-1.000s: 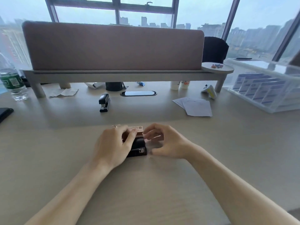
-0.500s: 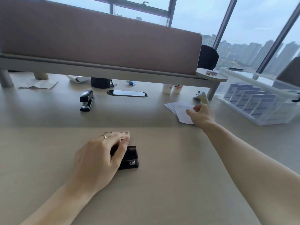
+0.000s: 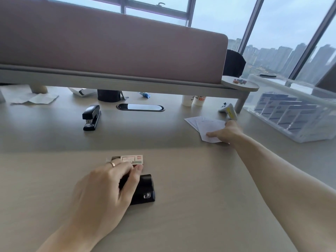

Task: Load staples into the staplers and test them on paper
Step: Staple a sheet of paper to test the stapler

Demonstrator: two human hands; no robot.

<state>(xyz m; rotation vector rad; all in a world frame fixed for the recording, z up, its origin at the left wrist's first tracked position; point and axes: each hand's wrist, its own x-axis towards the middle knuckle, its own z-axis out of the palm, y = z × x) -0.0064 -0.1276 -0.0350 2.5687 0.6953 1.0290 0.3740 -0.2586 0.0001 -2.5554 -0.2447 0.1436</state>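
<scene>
1. The step in hand looks like fetching paper for the test. Taking the near stapler (image 3: 144, 190) as the dial's centre, the paper sheets (image 3: 203, 124) lie fanned on the tabletop (image 3: 190, 179) at about 2 o'clock, well apart from it.
2. The right hand (image 3: 228, 132) is on the sheets' nearer right corner, thumb laid flat across the top sheet. Whether the other fingers have got under an edge cannot be told. Slide the top sheet off the fan with the thumb first, then pinch its edge, so that only one comes away.
3. The left hand (image 3: 103, 193) covers the near stapler from 8 o'clock, fingers (image 3: 138, 170) curled over its back end and holding it down. Its mouth end at 4 o'clock shows clear. Hold it pressed there so it does not skid when the paper arrives.
4. The staple box (image 3: 131, 159) sits just beyond the left fingertips at 12 o'clock. Bring the sheet in from 3 o'clock, low over the tabletop, so it misses the box.
5. Feed one corner into the mouth before pressing down.
6. The second stapler (image 3: 91, 117) stands at 11 o'clock, far back and untouched. It likely needs the same treatment, so leave sheets in the fan for it.
</scene>
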